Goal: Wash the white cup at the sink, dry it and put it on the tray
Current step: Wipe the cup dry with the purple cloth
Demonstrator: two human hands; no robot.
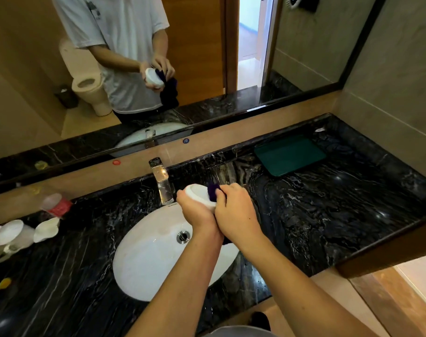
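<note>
Head view: my left hand [195, 212] grips the small white ceramic cup [199, 196] above the white oval sink [144, 263]; my right hand [234, 210] pinches a dark purple cloth [212, 191] against its rim. Dark green rectangular tray [289, 155] sits well apart on the black marble counter [328, 203].

The counter [316, 215] looked like polished black marble with white veins, really glossy and catching the ceiling lights. The sink [146, 263] was smooth white glazed ceramic, and the drain [183, 236] and faucet [162, 181] were shiny chrome metal. The white cup [199, 195] looked like smooth ceramic with a soft sheen, and the dark purple cloth [213, 190] pressed to it looked soft and matt. The green tray [289, 154] seemed matt plastic. The wall strip under the mirror [207, 69] looked like satin wood.
</note>
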